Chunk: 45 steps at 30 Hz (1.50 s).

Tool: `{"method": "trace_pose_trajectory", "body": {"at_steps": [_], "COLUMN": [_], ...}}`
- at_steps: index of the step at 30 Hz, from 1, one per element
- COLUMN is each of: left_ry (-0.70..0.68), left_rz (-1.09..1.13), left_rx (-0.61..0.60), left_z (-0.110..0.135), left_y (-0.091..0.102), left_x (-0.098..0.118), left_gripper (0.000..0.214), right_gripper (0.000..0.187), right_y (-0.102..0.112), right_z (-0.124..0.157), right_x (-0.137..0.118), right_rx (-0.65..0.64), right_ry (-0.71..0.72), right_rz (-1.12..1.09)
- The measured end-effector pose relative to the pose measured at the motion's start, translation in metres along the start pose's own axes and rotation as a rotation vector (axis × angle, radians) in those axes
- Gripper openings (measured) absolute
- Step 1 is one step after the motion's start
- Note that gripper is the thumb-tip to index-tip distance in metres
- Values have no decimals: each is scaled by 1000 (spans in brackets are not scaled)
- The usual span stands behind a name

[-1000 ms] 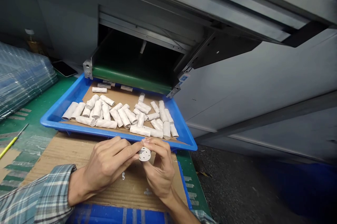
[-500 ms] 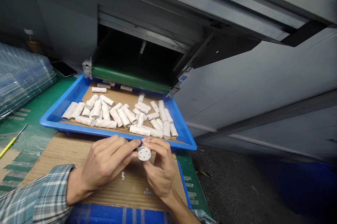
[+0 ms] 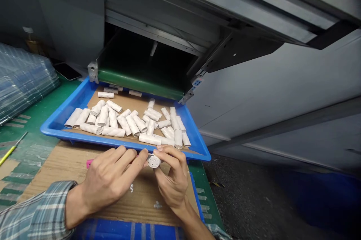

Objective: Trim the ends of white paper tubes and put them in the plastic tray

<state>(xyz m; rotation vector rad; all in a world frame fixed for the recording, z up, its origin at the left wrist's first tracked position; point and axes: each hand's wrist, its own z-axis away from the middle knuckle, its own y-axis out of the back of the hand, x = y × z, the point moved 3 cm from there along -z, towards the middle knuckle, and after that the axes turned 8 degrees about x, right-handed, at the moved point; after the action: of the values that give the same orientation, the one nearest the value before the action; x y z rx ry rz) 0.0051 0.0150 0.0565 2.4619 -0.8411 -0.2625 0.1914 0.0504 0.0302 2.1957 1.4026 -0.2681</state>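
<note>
My right hand (image 3: 172,174) grips a white tube (image 3: 153,161) between thumb and fingers. The tube's round end, pierced with several small holes, faces me. My left hand (image 3: 109,176) is closed around a slim pink-handled tool (image 3: 89,163); one pink end sticks out behind the knuckles, and the fingers cover most of the rest. The left fingertips are close against the tube's rim, where the tool's tip is too small to make out. Both hands are above a brown cardboard sheet (image 3: 146,202), just in front of a blue tray (image 3: 84,139).
Many similar white tubes (image 3: 132,125) lie in the tray. Behind it, a green conveyor belt (image 3: 141,82) comes out of a grey machine. At left are stacked clear plastic trays (image 3: 25,78), a phone (image 3: 67,71) and a yellow-handled tool (image 3: 8,154).
The left hand has shifted slightly left and turned, bringing the pink handle into view. The right hand still holds the tube, now slightly higher.
</note>
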Motion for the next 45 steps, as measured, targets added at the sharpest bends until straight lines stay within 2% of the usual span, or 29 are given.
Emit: {"method": "trace_pose_trajectory", "body": {"at_steps": [12, 17, 23, 30, 37, 45], "left_ry": [-50, -55, -34, -12, 86, 103], "left_rz": [-55, -111, -136, -112, -22, -13], "left_rx": [-14, -41, -78, -83, -61, -62], "left_z": [-2, -5, -5, -3, -3, -4], "left_y": [5, 11, 12, 11, 10, 8], "left_x": [1, 4, 7, 10, 7, 5], "left_gripper": [27, 32, 28, 25, 25, 25], "right_gripper": [50, 56, 60, 53, 56, 54], "right_y": [3, 3, 2, 0, 0, 0], "right_z": [-1, -4, -4, -4, -1, -2], "right_x": [-2, -3, -3, -5, -5, -7], "right_rx": [-32, -35, -59, -35, 4, -24], "right_ry": [33, 65, 112, 151, 203, 184], "right_rz": [66, 96, 91, 106, 164, 172]}}
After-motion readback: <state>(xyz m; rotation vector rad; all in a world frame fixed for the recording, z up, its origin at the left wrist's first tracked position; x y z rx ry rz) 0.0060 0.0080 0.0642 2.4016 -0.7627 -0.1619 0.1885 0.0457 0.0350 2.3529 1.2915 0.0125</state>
